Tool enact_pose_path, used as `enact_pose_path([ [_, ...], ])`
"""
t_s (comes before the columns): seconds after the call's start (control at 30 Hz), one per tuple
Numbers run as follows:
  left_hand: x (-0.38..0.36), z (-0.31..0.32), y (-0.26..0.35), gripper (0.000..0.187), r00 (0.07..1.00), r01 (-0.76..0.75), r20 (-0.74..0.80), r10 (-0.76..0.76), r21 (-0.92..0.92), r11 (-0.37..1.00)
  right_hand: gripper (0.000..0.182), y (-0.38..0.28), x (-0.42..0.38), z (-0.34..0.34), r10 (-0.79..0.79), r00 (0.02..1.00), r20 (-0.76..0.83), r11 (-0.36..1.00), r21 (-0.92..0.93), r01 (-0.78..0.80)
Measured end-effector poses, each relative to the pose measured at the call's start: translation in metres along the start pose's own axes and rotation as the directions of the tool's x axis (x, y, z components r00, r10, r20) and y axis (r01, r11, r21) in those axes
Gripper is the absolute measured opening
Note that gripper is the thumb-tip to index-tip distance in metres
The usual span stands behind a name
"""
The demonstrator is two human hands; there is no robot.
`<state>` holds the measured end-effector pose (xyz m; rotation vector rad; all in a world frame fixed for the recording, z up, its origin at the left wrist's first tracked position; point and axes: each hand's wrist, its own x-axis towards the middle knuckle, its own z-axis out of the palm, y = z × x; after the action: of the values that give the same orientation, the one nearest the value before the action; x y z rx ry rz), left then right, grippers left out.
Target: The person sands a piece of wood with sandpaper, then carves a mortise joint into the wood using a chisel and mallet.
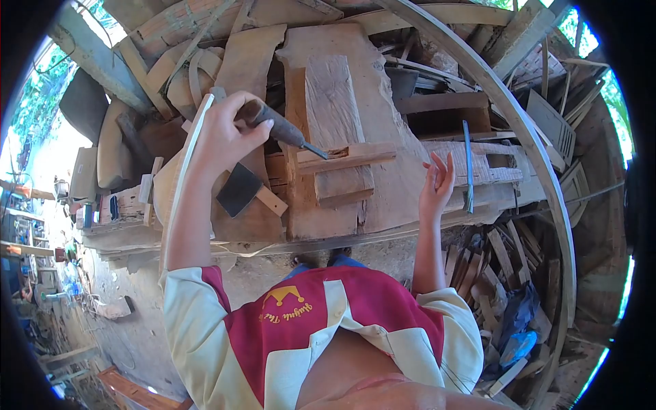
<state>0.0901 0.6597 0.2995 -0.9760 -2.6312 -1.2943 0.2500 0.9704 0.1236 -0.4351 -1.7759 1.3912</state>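
Note:
My left hand point(236, 133) is closed round the dark handle of a chisel point(290, 134). The chisel slants down to the right, its metal tip at a rough notch in a narrow wooden strip point(369, 154). That strip lies crosswise over a thicker wooden block point(335, 102) on the workbench. My right hand point(437, 181) is raised to the right of the strip, palm up, fingers apart, holding nothing. A hammer-like tool with a black square head point(239, 190) and a short wooden handle lies below my left hand.
A greenish metal bar point(468, 164) lies at the bench's right. A long curved strip point(526, 130) arches down the right side. Wood scraps crowd the bench's back, and more offcuts point(506, 256) lie below on the right. The bench's front edge point(273, 247) runs before my body.

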Motion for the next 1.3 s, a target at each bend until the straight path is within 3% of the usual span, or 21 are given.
enact_pose_path([
  [0.33, 0.033, 0.031, 0.045, 0.021, 0.995, -0.099, 0.019, 0.098, 0.101, 0.99, 0.045, -0.006, -0.003, -0.011, -0.015, 0.998, -0.053, 1.0, -0.014, 0.015],
  [0.5, 0.045, 0.065, 0.029, 0.027, 0.99, -0.136, -0.034, 0.138, 0.052, 0.989, 0.045, -0.001, -0.009, -0.032, -0.006, 0.993, -0.118, 1.0, -0.023, 0.004],
  [0.6, 0.046, 0.078, 0.017, 0.033, 0.987, -0.142, -0.103, 0.127, -0.157, 0.977, 0.045, 0.001, -0.012, -0.035, -0.01, 0.995, -0.1, 0.999, -0.044, 0.006],
  [0.67, 0.047, 0.083, 0.012, 0.028, 0.988, -0.13, -0.086, 0.128, -0.028, 0.991, 0.048, 0.006, -0.015, -0.035, -0.003, 0.994, -0.112, 0.995, -0.096, -0.007],
  [0.73, 0.043, 0.084, 0.013, 0.032, 0.999, -0.001, -0.039, -0.001, -0.059, 0.998, 0.049, 0.005, -0.012, -0.028, -0.014, 1.0, -0.02, 0.997, -0.081, 0.012],
  [0.83, 0.033, 0.084, 0.006, 0.037, 0.991, -0.026, -0.13, 0.019, -0.048, 0.999, 0.044, -0.017, -0.003, 0.012, -0.075, 0.994, 0.083, 0.997, 0.006, 0.075],
  [0.87, 0.03, 0.083, 0.003, 0.038, 0.994, -0.033, -0.105, 0.028, -0.052, 0.998, 0.039, -0.03, -0.003, 0.024, -0.067, 0.98, 0.189, 0.997, -0.032, 0.074],
  [0.97, 0.026, 0.066, -0.005, 0.039, 0.996, -0.059, -0.065, 0.058, -0.028, 0.998, 0.021, -0.043, -0.022, 0.066, -0.089, 0.868, 0.488, 0.992, -0.032, 0.12],
  [1.07, 0.02, 0.05, -0.006, 0.041, 0.998, -0.068, -0.017, 0.068, 0.006, 0.998, 0.018, -0.075, -0.067, 0.113, -0.025, 0.573, 0.819, 0.993, -0.044, 0.106],
  [1.13, 0.012, 0.05, -0.004, 0.044, 1.0, -0.023, 0.003, 0.023, -0.02, 1.0, 0.021, -0.059, -0.092, 0.149, -0.103, 0.36, 0.927, 0.986, 0.049, 0.157],
  [1.27, -0.004, 0.064, -0.007, 0.038, 0.982, 0.047, -0.181, -0.057, -0.061, 0.997, 0.028, 0.002, -0.125, 0.226, -0.229, 0.37, 0.9, 0.953, 0.129, 0.275],
  [1.3, -0.007, 0.065, -0.008, 0.037, 0.977, 0.041, -0.207, -0.06, -0.094, 0.995, 0.034, 0.002, -0.124, 0.248, -0.235, 0.419, 0.877, 0.937, 0.089, 0.339],
])
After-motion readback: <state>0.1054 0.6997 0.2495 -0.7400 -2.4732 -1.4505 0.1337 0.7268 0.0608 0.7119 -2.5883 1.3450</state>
